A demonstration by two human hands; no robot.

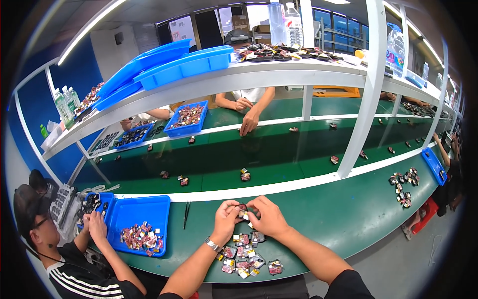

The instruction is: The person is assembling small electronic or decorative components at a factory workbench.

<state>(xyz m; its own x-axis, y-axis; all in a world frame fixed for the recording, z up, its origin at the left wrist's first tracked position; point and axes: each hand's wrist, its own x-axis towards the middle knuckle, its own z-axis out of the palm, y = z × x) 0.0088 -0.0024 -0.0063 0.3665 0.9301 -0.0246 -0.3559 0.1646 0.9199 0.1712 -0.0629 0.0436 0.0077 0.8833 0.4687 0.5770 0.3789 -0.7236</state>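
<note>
I have both forearms coming up from the lower edge and slanting inward, so that the hands meet over the near part of the green tabletop (318, 214). The left grip (226, 218), a metal-banded watch (212, 244) at its wrist, is bent toward the right with thumb and fingers closed on a small dark-rimmed unit (242, 211). My right grip (269, 218) comes in from the other side, fingers curled, fingertips right at the unit's edge; I cannot tell whether they pinch it or only touch it. The unit sits between the two grips, just beyond a loose cluster of similar units (243, 251) lying between the forearms. Dark tweezers (186, 215) lie left of the left grip.
</note>
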